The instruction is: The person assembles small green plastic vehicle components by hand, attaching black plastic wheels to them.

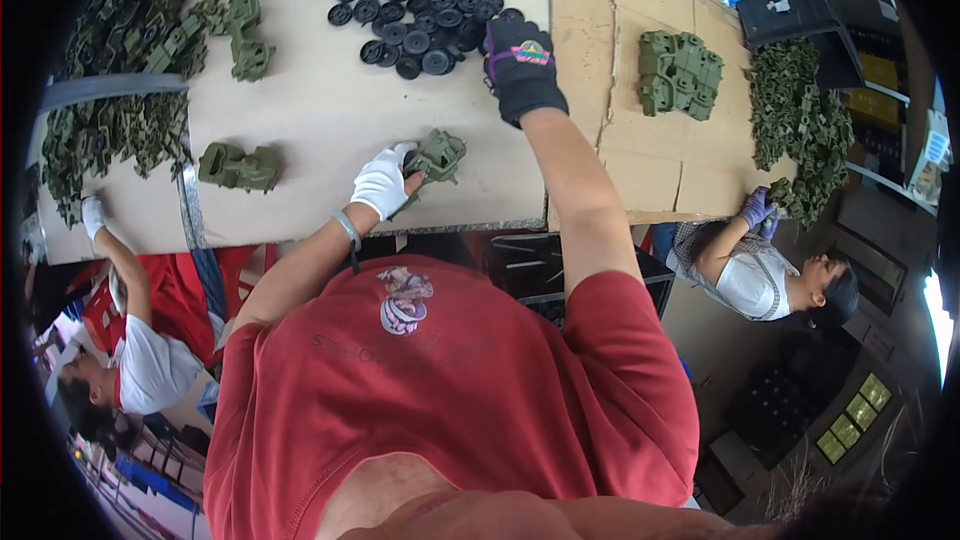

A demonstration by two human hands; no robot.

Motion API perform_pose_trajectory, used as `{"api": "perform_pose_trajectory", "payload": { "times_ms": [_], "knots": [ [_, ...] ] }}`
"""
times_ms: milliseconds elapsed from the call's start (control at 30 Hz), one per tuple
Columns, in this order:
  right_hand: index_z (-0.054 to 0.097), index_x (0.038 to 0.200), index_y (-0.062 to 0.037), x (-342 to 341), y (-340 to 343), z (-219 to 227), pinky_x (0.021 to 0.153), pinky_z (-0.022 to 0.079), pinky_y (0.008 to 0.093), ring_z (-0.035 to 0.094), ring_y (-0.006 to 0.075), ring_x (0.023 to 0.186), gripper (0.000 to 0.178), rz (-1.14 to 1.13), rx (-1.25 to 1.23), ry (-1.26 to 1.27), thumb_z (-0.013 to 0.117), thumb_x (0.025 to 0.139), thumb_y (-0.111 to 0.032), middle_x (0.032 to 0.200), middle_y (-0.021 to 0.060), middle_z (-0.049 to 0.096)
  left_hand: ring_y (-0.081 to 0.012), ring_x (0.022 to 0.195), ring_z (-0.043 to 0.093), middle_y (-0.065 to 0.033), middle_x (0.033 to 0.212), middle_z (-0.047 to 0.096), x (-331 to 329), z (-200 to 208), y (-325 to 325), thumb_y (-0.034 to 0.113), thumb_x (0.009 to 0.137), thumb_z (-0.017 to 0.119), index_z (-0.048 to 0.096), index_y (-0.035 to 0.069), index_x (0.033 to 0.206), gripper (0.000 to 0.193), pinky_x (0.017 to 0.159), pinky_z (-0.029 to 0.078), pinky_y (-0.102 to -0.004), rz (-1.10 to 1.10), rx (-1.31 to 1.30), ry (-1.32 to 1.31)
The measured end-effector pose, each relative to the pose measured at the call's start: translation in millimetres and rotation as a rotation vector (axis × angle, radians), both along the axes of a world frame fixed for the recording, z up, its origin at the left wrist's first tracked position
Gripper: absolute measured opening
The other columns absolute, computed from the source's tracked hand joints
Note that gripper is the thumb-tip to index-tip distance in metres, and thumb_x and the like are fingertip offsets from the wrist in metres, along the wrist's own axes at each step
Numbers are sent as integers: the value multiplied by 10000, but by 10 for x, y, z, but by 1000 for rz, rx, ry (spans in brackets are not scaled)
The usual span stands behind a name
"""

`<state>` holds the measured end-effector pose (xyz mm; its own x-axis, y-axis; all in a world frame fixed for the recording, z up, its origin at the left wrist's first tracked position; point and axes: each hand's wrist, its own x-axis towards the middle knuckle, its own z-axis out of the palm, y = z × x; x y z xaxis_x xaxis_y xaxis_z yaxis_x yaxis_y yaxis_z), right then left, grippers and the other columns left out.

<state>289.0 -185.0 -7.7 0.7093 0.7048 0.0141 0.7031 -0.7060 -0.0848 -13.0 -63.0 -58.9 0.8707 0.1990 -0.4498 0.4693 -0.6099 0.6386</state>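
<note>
My left hand (382,184), in a white glove, grips a green plastic toy vehicle body (440,156) near the table's front edge. Farther off, my right hand (520,58) wears a black glove with purple trim and reaches to the right side of a loose pile of black toy wheels (418,28). One wheel (511,16) shows just beyond its knuckles. The fingers bend down under the glove, so their tips and anything between them are hidden.
Another green vehicle body (240,167) lies to the left, with more (250,45) behind it. Several bodies stand grouped (679,74) on cardboard (640,175) at right. Heaps of small green parts (115,135) flank the table. Co-workers' gloved hands (93,214) work at both ends.
</note>
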Motion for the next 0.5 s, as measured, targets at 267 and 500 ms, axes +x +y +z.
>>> {"api": "perform_pose_trajectory", "payload": {
  "times_ms": [267, 500],
  "knots": [
    [705, 1163, -82, -291, -458, 64, 868, 560, 517, 700, 388, 1019, 326, 51, 252, 212, 786, 853, -145, 1111, 191, 722, -478, 1153, 681, -259, 1270, 698, -18, -8, 60, 337, 985, 707, 641, 97, 1415, 497, 992, 559, -533, -76, -52, -136],
    [678, 1319, -64, -1156, -931, 416, 966, 539, 478, 668, 388, 1100, 513, 390, 315, 648, 826, 831, -122, 1114, 160, 712, -437, 1076, 699, -219, 1152, 705, 114, 149, -75, 228, 925, 764, 675, 114, 1405, 501, 919, 566, -521, -315, 139, -111]
  ]
}}
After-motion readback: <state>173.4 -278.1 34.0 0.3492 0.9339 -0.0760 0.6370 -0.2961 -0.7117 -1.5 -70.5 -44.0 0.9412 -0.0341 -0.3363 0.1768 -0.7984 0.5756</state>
